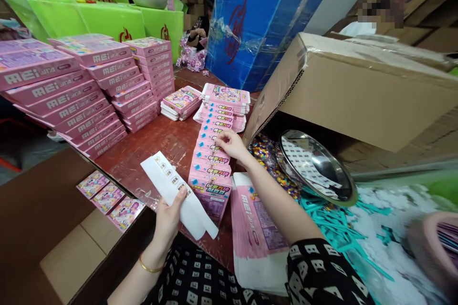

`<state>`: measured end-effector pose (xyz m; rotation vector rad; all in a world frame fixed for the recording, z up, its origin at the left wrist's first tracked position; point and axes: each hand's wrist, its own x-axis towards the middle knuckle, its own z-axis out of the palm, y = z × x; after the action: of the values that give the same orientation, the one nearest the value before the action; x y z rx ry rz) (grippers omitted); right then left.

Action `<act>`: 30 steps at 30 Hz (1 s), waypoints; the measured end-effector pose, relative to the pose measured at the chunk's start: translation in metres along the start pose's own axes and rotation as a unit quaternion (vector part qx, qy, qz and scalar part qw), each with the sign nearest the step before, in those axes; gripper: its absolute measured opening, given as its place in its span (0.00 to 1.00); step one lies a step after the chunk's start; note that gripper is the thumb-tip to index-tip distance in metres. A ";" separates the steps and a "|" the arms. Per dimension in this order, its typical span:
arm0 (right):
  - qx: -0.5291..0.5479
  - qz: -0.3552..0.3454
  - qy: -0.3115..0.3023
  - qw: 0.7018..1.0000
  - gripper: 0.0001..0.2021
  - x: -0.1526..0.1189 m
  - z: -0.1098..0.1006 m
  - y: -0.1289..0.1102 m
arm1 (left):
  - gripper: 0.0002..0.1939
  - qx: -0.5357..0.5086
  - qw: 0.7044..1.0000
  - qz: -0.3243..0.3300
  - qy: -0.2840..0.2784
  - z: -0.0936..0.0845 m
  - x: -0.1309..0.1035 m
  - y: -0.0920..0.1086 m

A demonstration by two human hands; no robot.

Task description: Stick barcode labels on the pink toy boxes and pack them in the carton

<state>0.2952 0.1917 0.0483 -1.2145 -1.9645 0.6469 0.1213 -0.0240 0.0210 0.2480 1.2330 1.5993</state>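
Left hand [168, 217] closed on sticker sheets [191, 214] sits left of the receding pink-carton row [209, 171]; right hand [232, 145], fingertips bunched, hold unclear, overlaps it.

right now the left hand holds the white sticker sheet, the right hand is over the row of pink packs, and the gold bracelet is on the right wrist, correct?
Not quite: the head view shows the gold bracelet on the left wrist. The left hand does hold the white sticker sheet, and the right hand is over the row of pink packs.
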 end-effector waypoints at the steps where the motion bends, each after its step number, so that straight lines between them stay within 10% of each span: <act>1: -0.003 0.006 -0.006 1.000 0.04 0.003 0.003 0.002 | 0.26 -0.001 1.000 -0.003 0.000 0.000 0.000 0.000; 11: 0.007 -0.015 0.151 0.988 0.12 -0.045 0.002 -0.035 | 0.22 -0.034 0.999 0.005 -0.007 0.009 -0.006 -0.002; 17: 0.137 0.016 -0.147 0.979 0.08 -0.136 -0.006 -0.089 | 0.17 -0.051 0.996 -0.013 -0.076 0.016 -0.016 -0.003; 23: 0.081 -0.013 -0.164 0.983 0.12 -0.155 -0.022 -0.090 | 0.17 0.044 0.992 0.003 -0.117 0.019 -0.007 0.009; 30: 0.121 -0.098 0.024 0.988 0.05 -0.165 -0.019 -0.091 | 0.16 0.048 0.992 0.060 -0.095 0.030 -0.009 0.008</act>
<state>0.3093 0.0048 0.0732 -0.8702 -1.8739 0.7233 0.1407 -0.0129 0.0441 0.5335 1.1658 1.5800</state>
